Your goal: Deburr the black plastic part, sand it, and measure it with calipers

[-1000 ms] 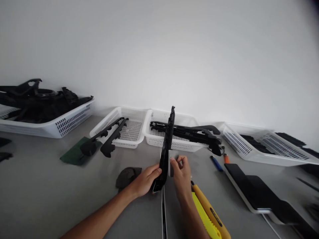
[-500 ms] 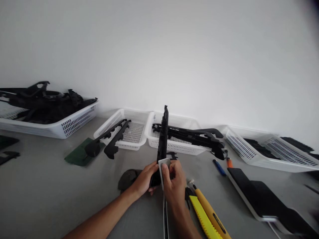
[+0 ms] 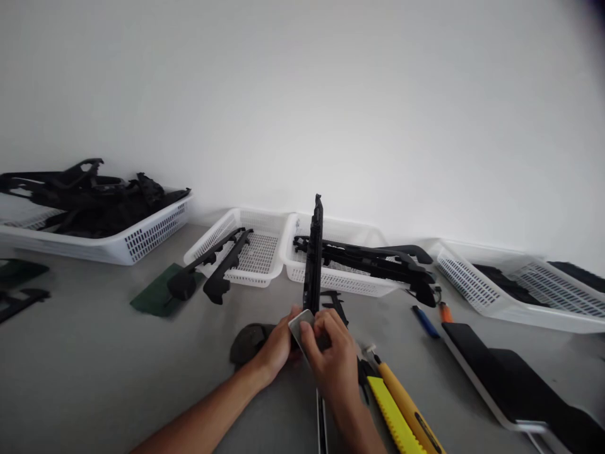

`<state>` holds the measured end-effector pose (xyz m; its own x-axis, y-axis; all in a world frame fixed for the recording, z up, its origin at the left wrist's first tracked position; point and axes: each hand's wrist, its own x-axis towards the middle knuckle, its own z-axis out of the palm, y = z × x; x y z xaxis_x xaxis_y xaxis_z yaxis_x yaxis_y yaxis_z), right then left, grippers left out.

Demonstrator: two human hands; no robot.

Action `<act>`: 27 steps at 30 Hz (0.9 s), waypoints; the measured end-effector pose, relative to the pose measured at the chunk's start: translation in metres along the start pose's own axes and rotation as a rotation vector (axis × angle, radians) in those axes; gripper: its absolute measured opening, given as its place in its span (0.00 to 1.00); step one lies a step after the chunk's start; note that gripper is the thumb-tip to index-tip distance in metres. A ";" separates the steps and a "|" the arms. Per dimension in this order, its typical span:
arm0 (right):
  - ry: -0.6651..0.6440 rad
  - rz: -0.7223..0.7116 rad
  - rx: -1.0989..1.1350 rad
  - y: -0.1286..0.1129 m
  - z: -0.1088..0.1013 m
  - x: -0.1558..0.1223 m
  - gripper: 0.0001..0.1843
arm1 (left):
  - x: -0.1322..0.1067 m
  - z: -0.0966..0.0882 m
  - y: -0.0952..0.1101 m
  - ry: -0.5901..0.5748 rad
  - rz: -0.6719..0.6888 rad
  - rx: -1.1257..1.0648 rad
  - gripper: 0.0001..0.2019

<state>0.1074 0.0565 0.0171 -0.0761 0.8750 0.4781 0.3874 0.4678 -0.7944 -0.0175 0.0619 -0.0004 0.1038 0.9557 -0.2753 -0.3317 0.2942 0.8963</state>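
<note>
A long black plastic part (image 3: 313, 255) stands tilted up from the grey table, its far end pointing toward the wall. My left hand (image 3: 277, 348) grips its near end from the left. My right hand (image 3: 331, 359) pinches a small grey flat piece (image 3: 299, 327) and presses it against the part's near end. A small black clip-like piece (image 3: 336, 300) lies on the table just behind my right hand. A dark round pad (image 3: 249, 340) rests beside my left hand.
White baskets line the wall: one at far left (image 3: 142, 236) heaped with black parts, two in the middle (image 3: 258, 252) (image 3: 347, 280) holding long black parts, one at right (image 3: 496, 296). A green pad (image 3: 154, 296), yellow cutters (image 3: 394, 410), blue and orange pens (image 3: 425, 320) and a black tablet (image 3: 510, 378) lie around.
My right hand has brought the small grey piece in from the right onto the near end of the black part. The part has tipped more upright.
</note>
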 end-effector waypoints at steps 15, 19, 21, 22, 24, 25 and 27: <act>0.293 0.289 0.045 0.033 -0.015 0.016 0.21 | -0.002 -0.004 0.013 -0.222 -0.065 0.076 0.12; 0.270 0.306 0.096 0.036 -0.020 0.017 0.24 | -0.003 -0.004 0.012 -0.279 -0.043 0.158 0.11; 0.176 0.329 0.196 0.035 -0.020 0.016 0.24 | -0.002 -0.004 0.011 -0.279 -0.025 0.162 0.10; 0.130 0.339 0.247 0.035 -0.020 0.015 0.24 | -0.002 -0.005 0.010 -0.280 -0.022 0.159 0.10; 0.064 0.347 0.312 0.035 -0.020 0.015 0.25 | 0.000 -0.005 0.009 -0.289 -0.023 0.157 0.10; 0.054 0.344 0.314 0.035 -0.020 0.016 0.25 | 0.001 -0.006 0.009 -0.295 -0.026 0.156 0.10; 0.087 0.343 0.292 0.037 -0.020 0.016 0.25 | 0.001 -0.007 0.008 -0.307 -0.030 0.153 0.10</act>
<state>0.1388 0.0857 0.0028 0.0941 0.9775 0.1887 0.1009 0.1792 -0.9786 -0.0266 0.0658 0.0041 0.3970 0.8945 -0.2058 -0.1818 0.2965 0.9376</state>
